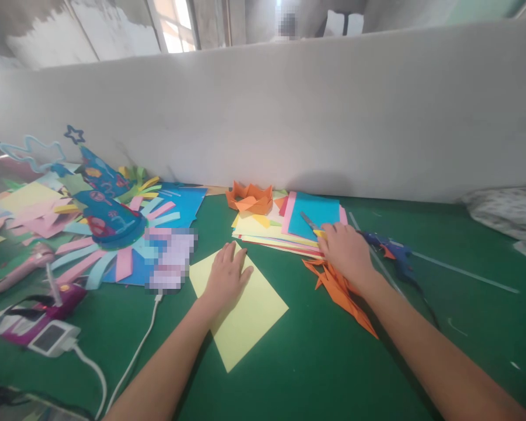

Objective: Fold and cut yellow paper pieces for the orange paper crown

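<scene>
My left hand (226, 275) lies flat with its fingers stretched out on a pale yellow sheet of paper (249, 316), which is turned cornerwise on the green table. My right hand (346, 248) is at the right side of a stack of coloured paper (284, 244), its fingers closed round a yellow-handled utility knife (309, 221). The knife's grey blade points to the far left, over a blue sheet (319, 211) on top of the stack; most of its handle is hidden. Folded orange paper pieces (344, 298) lie under and beside my right wrist.
An orange paper crown (249, 197) stands behind the stack. Decorated party hats (109, 216) with paper strips stand at left, near a power strip (48, 327) and a white cable (142, 339). A blue glue gun (392, 251) lies at right. A white partition (263, 117) runs along the back.
</scene>
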`<state>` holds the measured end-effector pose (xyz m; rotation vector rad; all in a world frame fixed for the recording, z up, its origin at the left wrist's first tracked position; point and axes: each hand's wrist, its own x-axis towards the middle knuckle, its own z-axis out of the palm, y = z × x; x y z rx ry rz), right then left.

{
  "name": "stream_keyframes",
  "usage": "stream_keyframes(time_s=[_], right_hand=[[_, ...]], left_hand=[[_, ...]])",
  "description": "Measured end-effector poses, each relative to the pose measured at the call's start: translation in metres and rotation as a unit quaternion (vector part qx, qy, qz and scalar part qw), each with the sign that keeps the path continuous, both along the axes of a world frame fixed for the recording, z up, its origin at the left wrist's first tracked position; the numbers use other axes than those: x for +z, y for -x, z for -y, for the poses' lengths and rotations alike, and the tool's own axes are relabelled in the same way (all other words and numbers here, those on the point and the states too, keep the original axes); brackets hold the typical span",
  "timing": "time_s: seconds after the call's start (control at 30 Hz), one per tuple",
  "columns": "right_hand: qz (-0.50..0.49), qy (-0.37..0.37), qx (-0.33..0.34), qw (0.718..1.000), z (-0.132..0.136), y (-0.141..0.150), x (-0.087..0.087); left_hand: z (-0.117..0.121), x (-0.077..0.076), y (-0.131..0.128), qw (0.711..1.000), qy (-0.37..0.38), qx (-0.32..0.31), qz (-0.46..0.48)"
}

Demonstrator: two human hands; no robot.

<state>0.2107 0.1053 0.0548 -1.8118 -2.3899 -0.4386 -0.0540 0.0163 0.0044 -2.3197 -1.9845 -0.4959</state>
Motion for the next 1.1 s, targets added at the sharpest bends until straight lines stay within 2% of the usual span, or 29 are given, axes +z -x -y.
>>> stream_keyframes(time_s=[0.13,0.27,0.43,0.63,0.73,0.87,0.97,1.1], right_hand=[[0.034,0.006,0.126,0.991,-0.005,0.027,-0.001],[0.049,0.032,0.19,0.98,-0.012,0.065,-0.011],[0.065,0.044,0.202,0.976,-0.018,0.091,-0.023],[0.075,0.049,0.216,0.972,-0.018,0.091,-0.024],[0.061,0.039,0.22,0.973,-0.019,0.089,-0.022],[0.031,0.018,0.215,0.976,-0.019,0.086,-0.022],[0.011,0.01,0.213,0.977,-0.018,0.083,-0.024],[-0.009,0.011,0.219,0.976,-0.018,0.079,-0.026]], left_hand=[[0.0,0.004,-0.003,0.999,-0.007,-0.002,0.034],[0.0,0.007,-0.003,0.996,-0.034,-0.024,0.075],[0.001,0.006,-0.001,0.987,-0.046,-0.044,0.15],[0.0,0.004,0.0,0.953,-0.036,-0.025,0.299],[-0.002,0.006,-0.001,0.911,0.012,0.002,0.413],[-0.006,0.01,-0.003,0.805,0.077,0.035,0.587],[-0.009,0.011,-0.004,0.736,0.089,0.034,0.67],[-0.015,0.007,-0.002,0.695,0.111,0.026,0.71]])
